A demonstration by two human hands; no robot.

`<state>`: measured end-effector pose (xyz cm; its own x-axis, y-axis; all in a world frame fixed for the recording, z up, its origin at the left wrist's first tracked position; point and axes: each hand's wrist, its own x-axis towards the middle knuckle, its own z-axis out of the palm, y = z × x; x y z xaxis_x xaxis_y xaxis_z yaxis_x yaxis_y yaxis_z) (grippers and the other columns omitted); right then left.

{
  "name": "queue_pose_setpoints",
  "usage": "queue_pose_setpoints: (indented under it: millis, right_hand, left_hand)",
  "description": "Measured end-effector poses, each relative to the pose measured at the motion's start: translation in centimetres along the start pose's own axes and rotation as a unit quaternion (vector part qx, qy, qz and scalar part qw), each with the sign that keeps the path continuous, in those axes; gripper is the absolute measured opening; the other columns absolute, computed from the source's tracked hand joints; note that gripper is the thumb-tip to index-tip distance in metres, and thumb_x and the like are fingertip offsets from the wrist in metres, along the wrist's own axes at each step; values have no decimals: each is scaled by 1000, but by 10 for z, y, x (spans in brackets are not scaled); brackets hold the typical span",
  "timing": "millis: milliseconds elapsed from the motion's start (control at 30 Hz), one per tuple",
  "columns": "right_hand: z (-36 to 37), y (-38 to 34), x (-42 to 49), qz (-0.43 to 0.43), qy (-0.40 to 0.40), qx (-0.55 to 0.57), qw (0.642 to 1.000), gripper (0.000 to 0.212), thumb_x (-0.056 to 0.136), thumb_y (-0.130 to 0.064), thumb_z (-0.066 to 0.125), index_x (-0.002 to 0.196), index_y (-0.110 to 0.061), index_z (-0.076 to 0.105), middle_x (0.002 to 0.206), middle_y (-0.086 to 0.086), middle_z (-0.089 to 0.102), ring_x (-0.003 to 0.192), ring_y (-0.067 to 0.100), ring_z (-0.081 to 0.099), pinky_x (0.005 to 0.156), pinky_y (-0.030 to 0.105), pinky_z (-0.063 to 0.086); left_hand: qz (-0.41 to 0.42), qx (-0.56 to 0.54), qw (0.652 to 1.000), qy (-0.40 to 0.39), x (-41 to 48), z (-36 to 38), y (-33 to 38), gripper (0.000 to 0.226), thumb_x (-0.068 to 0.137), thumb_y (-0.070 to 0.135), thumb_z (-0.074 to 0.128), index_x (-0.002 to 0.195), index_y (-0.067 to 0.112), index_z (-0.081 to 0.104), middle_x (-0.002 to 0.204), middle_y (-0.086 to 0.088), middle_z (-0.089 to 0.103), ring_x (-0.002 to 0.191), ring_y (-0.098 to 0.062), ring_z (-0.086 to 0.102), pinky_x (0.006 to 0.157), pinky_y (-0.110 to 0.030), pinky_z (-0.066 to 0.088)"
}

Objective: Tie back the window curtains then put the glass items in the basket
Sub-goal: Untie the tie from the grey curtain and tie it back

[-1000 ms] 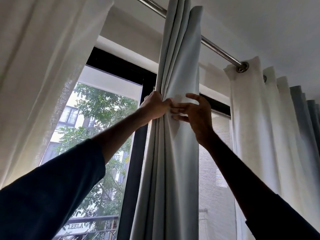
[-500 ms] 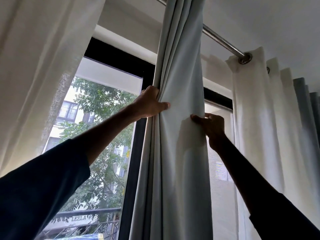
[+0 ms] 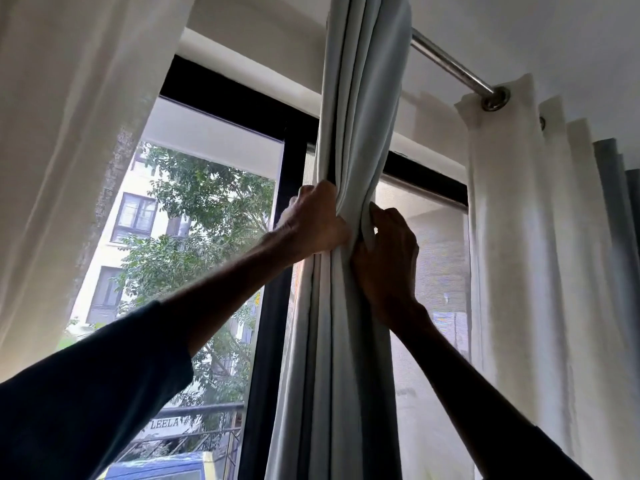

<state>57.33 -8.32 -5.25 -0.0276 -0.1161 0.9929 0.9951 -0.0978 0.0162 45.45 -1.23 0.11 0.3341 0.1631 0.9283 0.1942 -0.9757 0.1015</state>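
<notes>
My right hand (image 3: 384,261) has closed in beside my left hand (image 3: 311,225); both clench the grey curtain (image 3: 356,116), now bunched narrow.

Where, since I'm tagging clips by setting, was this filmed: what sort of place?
Probably a room in a home or flat: a pale grey pleated fabric curtain hangs from a shiny metal rod before a black-framed glass window, with a cream building outside.

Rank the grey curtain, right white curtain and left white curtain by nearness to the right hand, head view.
1. The grey curtain: gripped by the right hand, centre.
2. The right white curtain: hanging to its right.
3. The left white curtain: far left, past the left hand.
</notes>
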Motion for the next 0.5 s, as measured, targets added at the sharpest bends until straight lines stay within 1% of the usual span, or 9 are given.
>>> queue_pose_setpoints:
  millis: [67,133,200,233,267,333,400,467,500]
  right_hand:
    - [-1,-5,-6,-11,0,-8,1000,26,89,-10,63,115,-7,65,92,8,59,75,26,58,59,22,28]
    - [-4,-9,-14,-22,-3,-21,1000,28,92,-15,62,119,-8,65,94,6,59,72,24,58,58,20,27]
    - [-8,-13,-23,-34,-14,-29,999,31,93,-17,60,123,-9,64,97,5,60,71,25,61,56,24,37]
    - [-10,-14,-28,-39,-19,-24,999,31,93,-16,60,123,-10,64,98,5,61,70,25,62,54,26,38]
    - [-11,-17,-34,-44,-22,-19,999,32,92,-16,59,122,-11,64,99,4,61,68,25,62,54,26,36]
    - [-12,-21,-44,-50,-27,-8,998,36,89,-19,53,123,-11,65,99,3,61,65,23,61,56,20,31]
    - [-12,-22,-53,-56,-26,10,998,39,88,-18,54,125,-9,65,97,3,60,63,18,57,57,16,30]
    - [-12,-20,-59,-53,-31,29,998,34,88,-13,60,122,-9,66,93,0,58,63,13,54,57,15,34]
    - [-13,-20,-61,-49,-40,32,997,33,89,-13,61,121,-11,66,91,-2,57,64,11,53,58,15,36]
  left_hand:
    - [2,2,1000,-4,-4,3,-1,32,65,33,55,67,22,25,84,-11,46,88,-40,56,65,-35,41]
    - [4,7,1000,-8,-9,6,-4,37,72,28,64,73,20,29,88,-13,44,92,-42,56,66,-37,41]
    - [5,7,1000,-11,-16,7,-4,42,76,22,72,72,18,30,88,-13,45,94,-44,57,65,-38,41]
    - [5,7,1000,-11,-20,8,-4,46,75,24,74,69,19,29,87,-12,46,92,-45,58,64,-38,42]
    - [4,8,1000,-11,-24,10,-3,48,75,26,74,67,21,27,85,-12,47,91,-45,59,63,-38,42]
    - [3,12,1000,-9,-31,14,-1,46,77,29,73,70,19,29,84,-10,44,92,-44,58,62,-38,40]
    - [-7,2,1000,-13,-33,18,-2,43,81,28,69,71,17,29,84,-10,40,94,-42,55,62,-35,35]
    - [-38,-9,999,-33,-33,15,-3,39,83,24,64,67,21,28,86,-10,41,90,-39,55,57,-31,31]
    - [-61,-22,997,-42,-32,13,-2,35,84,22,60,67,21,29,87,-11,43,84,-35,52,53,-30,28]
